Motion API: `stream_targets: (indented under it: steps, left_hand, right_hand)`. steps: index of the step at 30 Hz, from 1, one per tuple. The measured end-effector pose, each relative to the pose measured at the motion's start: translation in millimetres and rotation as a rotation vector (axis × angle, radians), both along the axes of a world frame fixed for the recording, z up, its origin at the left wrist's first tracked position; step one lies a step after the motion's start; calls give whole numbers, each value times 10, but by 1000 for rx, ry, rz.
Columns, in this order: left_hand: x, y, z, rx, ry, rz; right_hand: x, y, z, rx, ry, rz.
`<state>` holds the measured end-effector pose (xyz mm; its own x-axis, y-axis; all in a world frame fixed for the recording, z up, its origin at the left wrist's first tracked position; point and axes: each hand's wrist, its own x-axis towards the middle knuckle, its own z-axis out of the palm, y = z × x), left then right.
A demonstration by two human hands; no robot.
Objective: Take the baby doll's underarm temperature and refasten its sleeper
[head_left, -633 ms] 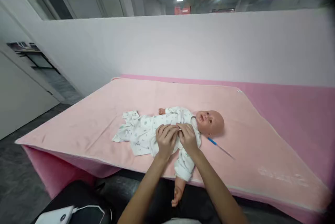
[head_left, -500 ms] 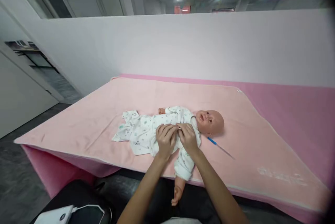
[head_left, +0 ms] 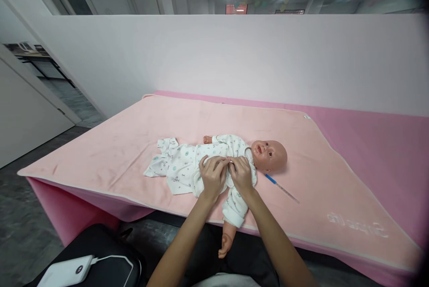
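Note:
A baby doll point(head_left: 270, 156) lies on its back across a pink blanket point(head_left: 110, 144), head to the right. It wears a white printed baby outfit point(head_left: 182, 162); one doll arm hangs past the table's front edge. On the chest of the outfit, my left hand point(head_left: 213, 173) pinches the fabric with fingers bent. Close beside it, my right hand point(head_left: 240, 171) pinches the same cloth, fingertips nearly meeting those of the left. What exactly sits between the fingertips is too small to make out.
A thin stick with a blue handle point(head_left: 271, 179) lies on the blanket near the doll's head. A white power bank point(head_left: 65, 272) with a cable rests on a black bag point(head_left: 100, 242) at lower left. A white wall point(head_left: 234, 59) stands behind the table.
The camera view has shifted slightly. Both hands stay at the doll's chest with almost no movement, and the doll lies as before.

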<state>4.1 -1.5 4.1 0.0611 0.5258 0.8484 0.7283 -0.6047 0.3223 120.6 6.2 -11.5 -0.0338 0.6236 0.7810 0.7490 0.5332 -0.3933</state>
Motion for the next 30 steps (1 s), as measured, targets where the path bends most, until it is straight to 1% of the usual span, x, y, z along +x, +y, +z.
stream_targets:
  steps: [4, 8, 12, 18, 21, 22, 23, 25, 27, 28, 30]
  left_hand:
    - [-16, -1, 7, 56, 5, 46]
    - [-33, -33, -10, 73, 10, 22]
    - [-125, -61, -19, 4, 7, 7]
    - [-365, -69, -32, -136, -41, 99]
    - [-403, -76, -42, -168, -42, 97]
    - [-400, -78, -44, -170, -39, 95]
    - [-393, -80, -45, -170, -34, 92]
    - [-373, -84, -45, -174, -22, 88]
    - [-358, -89, -42, -184, -20, 86]
    - [-353, -93, -42, -193, -21, 79]
    - [-349, -100, -42, -209, -29, 55]
  right_hand:
    - [-2, 15, -8, -3, -31, -26]
    - [-1, 29, -16, -15, -50, -88]
    - [2, 24, -17, -10, -45, -114]
    - [-4, -8, 29, 25, 10, -123]
    - [-32, -37, 56, 99, 23, -161]
    - [-48, -51, 65, 134, -1, -148]
    - [-68, -65, 75, 164, -47, -105]
    - [-116, -92, 93, 185, -187, 49]
    - [-164, -104, 107, 150, -312, 194]
    - [-184, -104, 111, 123, -345, 233]
    - [-210, -92, 109, 81, -345, 242]
